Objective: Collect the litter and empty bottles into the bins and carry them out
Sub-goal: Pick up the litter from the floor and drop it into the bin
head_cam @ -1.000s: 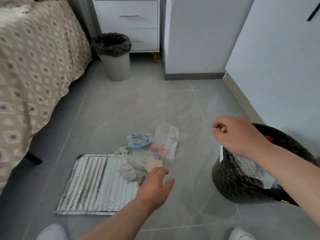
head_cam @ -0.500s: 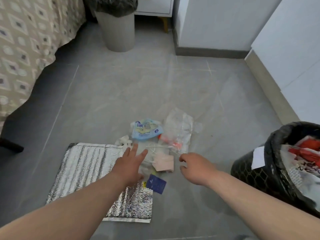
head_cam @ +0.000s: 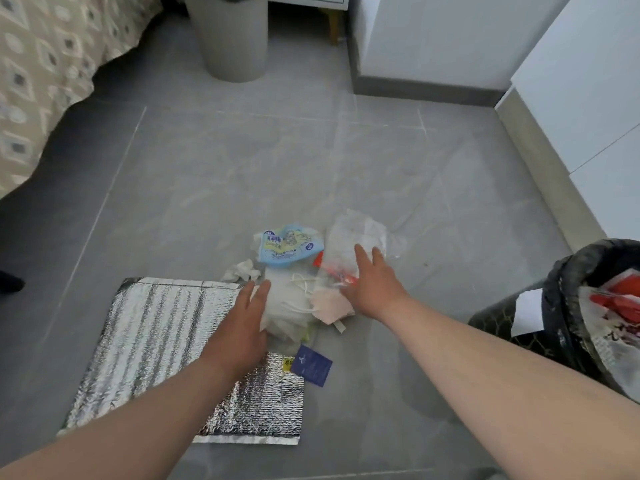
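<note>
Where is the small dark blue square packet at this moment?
In the head view, the small dark blue square packet lies on the grey floor, at the right edge of the silver foil bag, just right of the left hand.

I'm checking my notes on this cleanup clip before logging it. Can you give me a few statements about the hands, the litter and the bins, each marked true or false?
1. Both the left hand and the right hand lie open over the litter pile. True.
2. The black bin is empty. False: red and white rubbish shows inside it.
3. The blue wrapper lies on the floor beyond the hands. True.
4. The silver foil bag is in the grey bin. False: it lies flat on the floor, under the left forearm.
</note>
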### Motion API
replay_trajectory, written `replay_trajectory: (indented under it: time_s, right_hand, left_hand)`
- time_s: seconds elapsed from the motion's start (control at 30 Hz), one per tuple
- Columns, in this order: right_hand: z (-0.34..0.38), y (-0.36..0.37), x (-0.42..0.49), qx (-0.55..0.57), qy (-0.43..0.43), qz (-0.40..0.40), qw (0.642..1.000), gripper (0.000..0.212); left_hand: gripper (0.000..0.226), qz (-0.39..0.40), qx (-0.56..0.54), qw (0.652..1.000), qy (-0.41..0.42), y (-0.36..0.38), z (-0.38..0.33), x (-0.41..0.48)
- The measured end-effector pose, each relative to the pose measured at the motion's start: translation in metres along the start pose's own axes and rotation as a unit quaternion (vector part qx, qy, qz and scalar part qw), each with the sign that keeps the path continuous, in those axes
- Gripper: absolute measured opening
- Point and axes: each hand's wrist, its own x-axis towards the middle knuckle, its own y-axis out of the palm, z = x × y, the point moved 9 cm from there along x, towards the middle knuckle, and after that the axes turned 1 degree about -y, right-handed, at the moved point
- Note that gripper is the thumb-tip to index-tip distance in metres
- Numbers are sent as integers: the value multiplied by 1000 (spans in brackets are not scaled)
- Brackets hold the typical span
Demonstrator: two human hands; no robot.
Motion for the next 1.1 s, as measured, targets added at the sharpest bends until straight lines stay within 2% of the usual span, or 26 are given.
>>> replay_trajectory:
  time_s: [0.1,0.23,0.3,0.4,0.5,0.67,0.77,0.9,1.0,1.1]
  right_hand:
    - [-5,28,4,-42,12,76,996,92]
    - [-17,40,-3,-76,36,59,995,87]
    - [-19,40,-7,-87,32,33,995,71]
    - [-24,36,-12,-49,23,-5,999,36]
    - [-29,22,-20,10,20,-43,999,21]
    - [-28,-21,-43,70,-9,-74,995,35]
    - [-22,-61,-66,93,-27,-89,991,32]
    - [-13,-127,-110,116,-59,-102,986,27]
    - [-21,-185,-153,135,-70,-138,979,27]
    - [-50,-239,-205,180,-75,-186,963,37]
  left_hand:
    - [77,-7,-24,1000,0,-3,7,-6]
    - [71,1,-30,1000,-5,-4,19,-13]
    - [63,-4,-28,999,-19,-8,23,-18]
    - [43,-20,-35,999,-15,-17,23,-23]
    - [33,-43,-47,998,-22,-29,22,-27]
    - [19,-119,-101,985,-67,-58,22,-43]
    - [16,-143,-143,974,-103,-72,13,-55]
    - [18,-169,-220,955,-101,-99,-46,-68]
    - [16,-176,-251,950,-58,-111,-120,-80]
    - [12,-165,-298,940,-5,-105,-201,-91]
